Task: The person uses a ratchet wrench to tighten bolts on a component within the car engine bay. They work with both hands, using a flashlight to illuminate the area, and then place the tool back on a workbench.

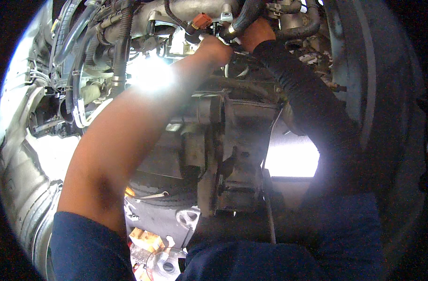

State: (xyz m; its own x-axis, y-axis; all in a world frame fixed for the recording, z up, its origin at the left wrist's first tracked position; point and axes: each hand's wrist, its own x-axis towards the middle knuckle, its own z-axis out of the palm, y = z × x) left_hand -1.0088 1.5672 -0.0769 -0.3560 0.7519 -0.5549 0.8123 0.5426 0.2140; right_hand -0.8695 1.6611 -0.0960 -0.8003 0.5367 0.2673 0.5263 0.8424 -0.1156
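Here's the engine (pixel 244 112), a dark bulk filling the middle, and both arms go up over its face, presumably because the work sits high. The bare left arm (pixel 125 126) crosses inward; the black sleeve (pixel 305 86) on the right angles in to meet it. Up top, a silver pipe (pixel 176 11) spans the bay, likely bolted where it is to feed the engine. And the thick black hose (pixel 249 16), that's the key piece: it drops from the upper edge to just between the two hands, curved, I'd say, to clear its neighbours.

Right hand (pixel 260 33) now, close against the hose, perhaps steadying it; its fingers are hidden, so no telling whether they pinch. Left hand (pixel 215 49), just below the hose's end, knuckles bent, fingertips out of sight: can't tell its grip either. Near it, an orange plug (pixel 202 20). Smallest, a shiny band (pixel 231 29) circles the hose end, probably to clamp it.
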